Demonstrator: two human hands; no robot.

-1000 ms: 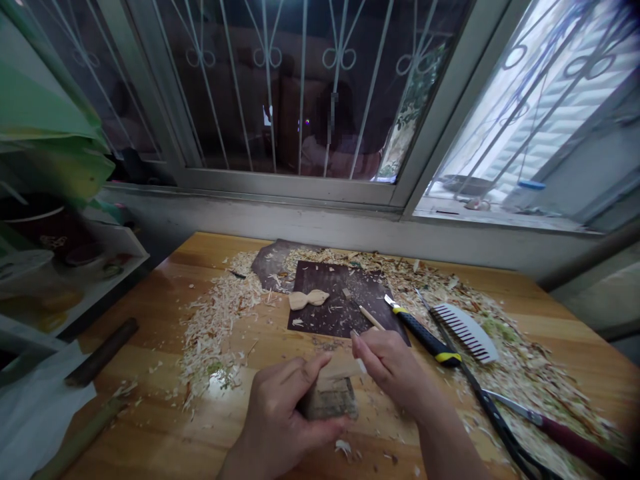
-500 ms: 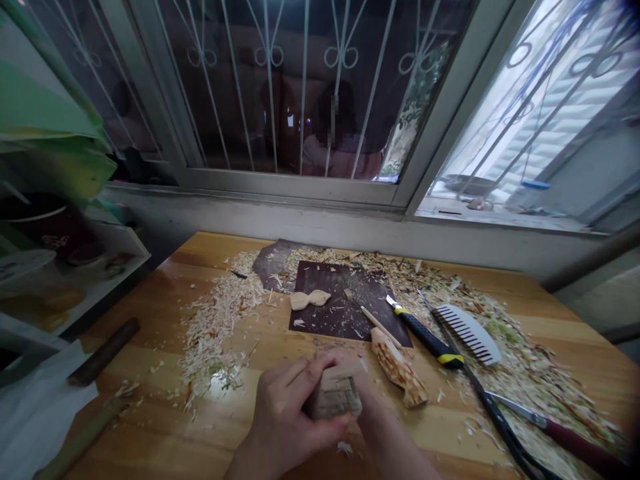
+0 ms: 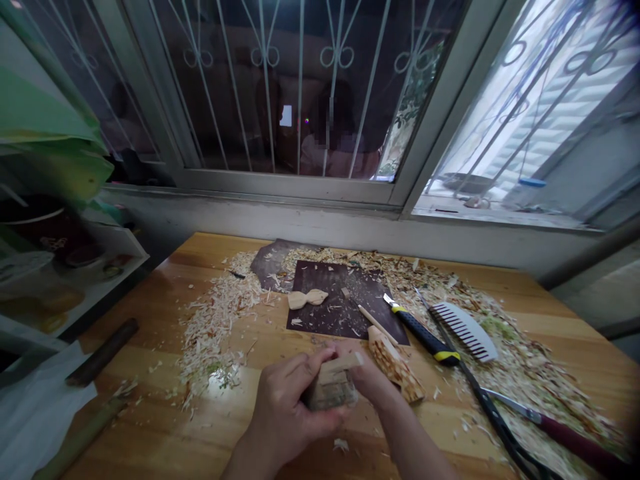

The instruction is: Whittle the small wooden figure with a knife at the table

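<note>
My left hand (image 3: pixel 285 407) grips a small grey-brown block (image 3: pixel 330 393) near the front of the wooden table (image 3: pixel 165 320). A pale flat piece of wood (image 3: pixel 344 364) lies on top of the block, and my right hand (image 3: pixel 367 377) is closed on its right end. Just right of my right hand lies a rough piece of wood with bark (image 3: pixel 395 365). Farther back, a small pale carved shape (image 3: pixel 307 299) rests on a dark sheet of sandpaper (image 3: pixel 335 307).
A yellow-and-black utility knife (image 3: pixel 423 331), a thin pencil-like stick (image 3: pixel 373 317), a white comb (image 3: pixel 465 330), a long black tool (image 3: pixel 493 410) and a red-handled blade (image 3: pixel 560 430) lie to the right. Wood shavings (image 3: pixel 215 327) cover much of the table. A dark rod (image 3: pixel 103 350) lies left.
My right hand let go of the bark piece, which now lies on the table, and came back to the block. It now holds the pale flat piece on the block.
</note>
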